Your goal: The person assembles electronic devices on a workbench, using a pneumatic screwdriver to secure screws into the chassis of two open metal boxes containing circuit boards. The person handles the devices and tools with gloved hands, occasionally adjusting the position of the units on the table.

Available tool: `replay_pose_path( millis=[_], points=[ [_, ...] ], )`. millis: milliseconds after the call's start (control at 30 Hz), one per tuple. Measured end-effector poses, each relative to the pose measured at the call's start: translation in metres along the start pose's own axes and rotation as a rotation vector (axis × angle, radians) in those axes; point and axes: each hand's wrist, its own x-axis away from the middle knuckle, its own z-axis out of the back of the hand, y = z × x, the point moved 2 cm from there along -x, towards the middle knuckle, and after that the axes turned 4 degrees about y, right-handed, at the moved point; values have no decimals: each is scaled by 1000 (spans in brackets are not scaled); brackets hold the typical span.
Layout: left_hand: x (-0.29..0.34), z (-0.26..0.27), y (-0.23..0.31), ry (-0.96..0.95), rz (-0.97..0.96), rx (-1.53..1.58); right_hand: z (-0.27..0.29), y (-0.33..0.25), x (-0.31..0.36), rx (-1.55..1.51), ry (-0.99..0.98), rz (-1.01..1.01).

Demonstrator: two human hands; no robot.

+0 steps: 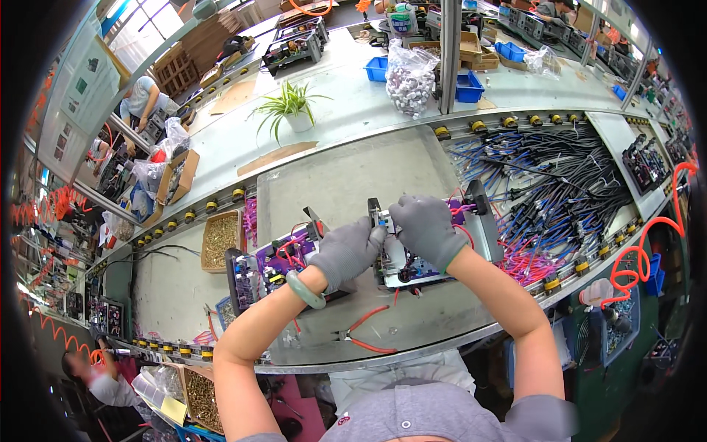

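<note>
Though probably stiff, light and fragile inside, take the open electronics chassis (421,275), beyond and rightward of the orange-handled pliers (368,317), by its end panels (479,197), with left hand (347,252) and right hand (429,233) grip upon it too hidden to tell pinched or wide.

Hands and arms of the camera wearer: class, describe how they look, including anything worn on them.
The left hand and right hand wear plain grey gloves; the right glove has a thin green edge at its cuff. A pale green bangle circles the left wrist. The forearms are bare, below short grey sleeves.
</note>
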Motion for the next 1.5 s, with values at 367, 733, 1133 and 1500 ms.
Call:
replay_pose_path(
  millis=[367,733,1133,1500],
  points=[
    [-4,-1,-5,-10,31,108,4,-7,4,-81,24,-14],
    [6,2,0,24,-50,161,-71,25,180,-483,-303,-316],
    [54,33,19,535,-261,254,-15,190,210,-74,-439,-551],
    [178,40,-126,1029,223,277,-33,327,240,374,-187,-788]
  ],
)
